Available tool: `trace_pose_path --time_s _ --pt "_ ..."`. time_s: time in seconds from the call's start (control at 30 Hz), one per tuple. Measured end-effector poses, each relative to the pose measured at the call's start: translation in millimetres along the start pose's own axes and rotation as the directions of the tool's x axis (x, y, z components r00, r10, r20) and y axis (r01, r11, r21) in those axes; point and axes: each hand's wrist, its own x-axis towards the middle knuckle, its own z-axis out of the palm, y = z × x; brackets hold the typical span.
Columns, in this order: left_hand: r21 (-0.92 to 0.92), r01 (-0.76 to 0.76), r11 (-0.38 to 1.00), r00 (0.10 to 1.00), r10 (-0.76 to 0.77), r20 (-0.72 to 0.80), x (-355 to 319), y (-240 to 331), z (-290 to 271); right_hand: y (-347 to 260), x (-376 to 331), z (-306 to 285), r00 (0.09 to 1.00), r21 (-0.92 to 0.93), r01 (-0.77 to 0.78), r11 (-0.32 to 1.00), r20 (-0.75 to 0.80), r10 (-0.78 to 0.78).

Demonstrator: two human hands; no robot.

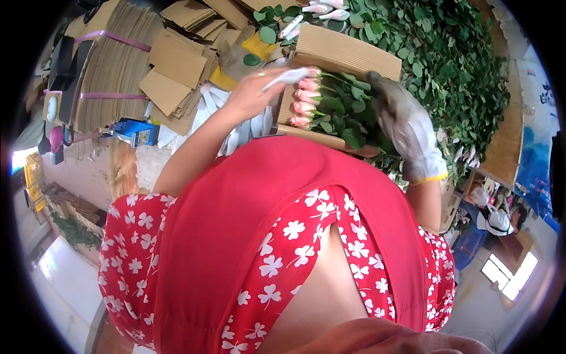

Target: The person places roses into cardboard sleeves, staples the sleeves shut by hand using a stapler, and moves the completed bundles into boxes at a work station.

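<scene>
Head view, looking down past a red apron (283, 236) to a bench. Left hand (259, 88), bare, is pinching a slim white sleeve or tool (289, 75) btwn thumb and fingers, its tip lying over the bud ends; what it is exactly cannot be told. Right hand (404, 127), in a grey-white work glove, is resting curled on the leafy stem end of the rose bunch (327, 106); whether it is gripping or only pressing down is not clear. The bunch is lying in a folded corrugated card wrap (348, 50), long axis running left-right: pink buds (303, 103) stacked at the left, stems and foliage toward the right. So the buds are lying just right of the left hand, nearer to it, w/ the stems under the glove. Card edges are bounding the bunch above and below. Left of the wrap, flat card stacks (118, 65) and white sleeves (236, 127) are crowding the bench; behind and right, loose green foliage (448, 53) is heaped, leaving little free room
</scene>
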Motion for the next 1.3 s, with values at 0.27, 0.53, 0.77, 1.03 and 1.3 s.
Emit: trace_pose_path --time_s 0.27,0.53,0.77,1.03,1.3 --pt "0.731 0.172 0.660 0.919 -0.376 0.123 -80.4 31.9 -65.9 -36.4 -16.4 -4.8 0.974 0.041 -0.038 0.998 0.225 0.028" --pt "0.790 0.547 0.276 0.809 0.065 -0.584 -126.2 -27.4 -98.7 -54.3 -22.8 -9.5 0.998 -0.072 0.066 0.995 0.019 -0.065" --pt "0.804 0.489 0.338 0.872 -0.206 -0.443 -129.6 -44.7 -114.4 -58.5 -30.1 -7.0 0.980 0.011 0.105 0.994 0.170 -0.105" --pt "0.764 0.002 0.645 0.896 0.339 -0.288 -90.1 37.1 -128.9 -64.2 -33.5 -21.2 1.000 0.013 0.002 1.000 0.013 -0.002" --pt "-0.448 -0.084 0.890 0.942 -0.076 -0.327 3.8 98.0 -52.9 -44.7 20.4 7.8 0.762 0.653 -0.648 0.393 0.549 0.344"
